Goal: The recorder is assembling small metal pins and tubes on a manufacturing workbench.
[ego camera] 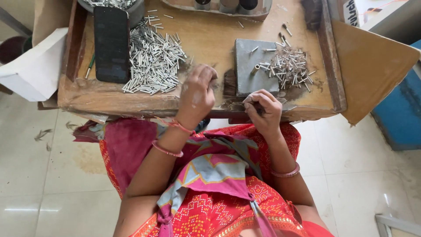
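The left hand [197, 94] is reaching forward, wrist bent, fingers curled loosely beside the big heap of small metal tubes [153, 59]; whether it is pinching one is unclear. The right hand [263, 109] is hovering at the wooden tray's [206, 37] near edge, fingertips pinched together below the grey block [254, 66].

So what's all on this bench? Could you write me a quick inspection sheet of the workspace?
Surface: worn wooden tray-table, dusty and scuffed.
Job's things: large pile of small metal tubes; smaller pile; grey block with a few tubes on it.
Clutter: black phone; metal bowl of tubes.
Hands: left hand at the big pile's edge, fingers bent; right hand curled at the table's near edge, contents hidden.
Cables: nothing seen.
Surroundings: pale tiled floor, white box, blue object.
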